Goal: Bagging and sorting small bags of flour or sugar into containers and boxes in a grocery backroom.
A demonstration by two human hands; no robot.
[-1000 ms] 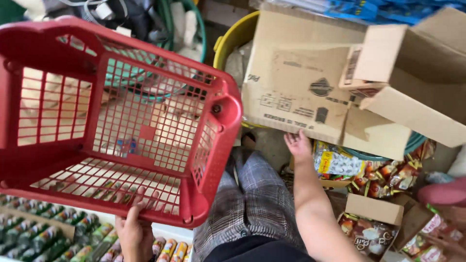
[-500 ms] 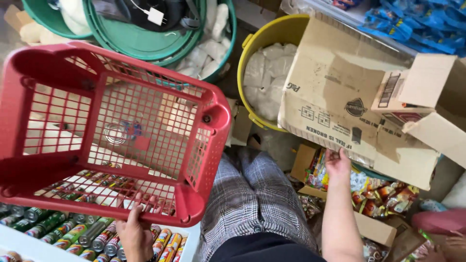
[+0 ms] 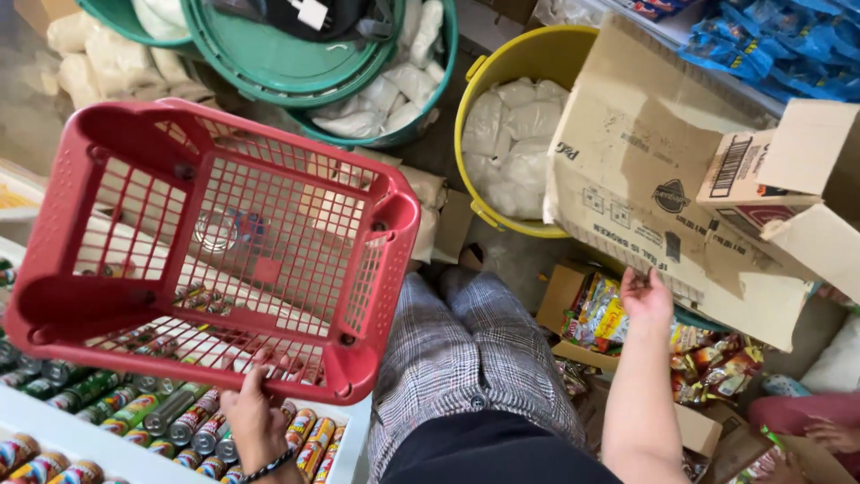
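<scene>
My left hand (image 3: 253,415) grips the near rim of an empty red plastic basket (image 3: 107,215), held tilted above a white shelf of small bottles and tubes (image 3: 170,421). My right hand (image 3: 647,296) reaches forward with fingers spread, hovering over an open cardboard box of colourful snack packets (image 3: 598,312). It holds nothing. A large flattened cardboard box (image 3: 654,197) leans just beyond that hand. My legs in checked trousers (image 3: 466,350) show between the two hands.
A yellow tub (image 3: 502,72) holds white bags; green tubs (image 3: 269,63) with more white bags stand behind the basket. More boxes of snack packets (image 3: 717,367) lie at the right. Another person's hand (image 3: 833,435) is at the lower right edge.
The view has tilted so that more of the tubs at the back shows. My right hand has moved rightward and nearer, from beside the large box to over the snack box. The basket stays held.
</scene>
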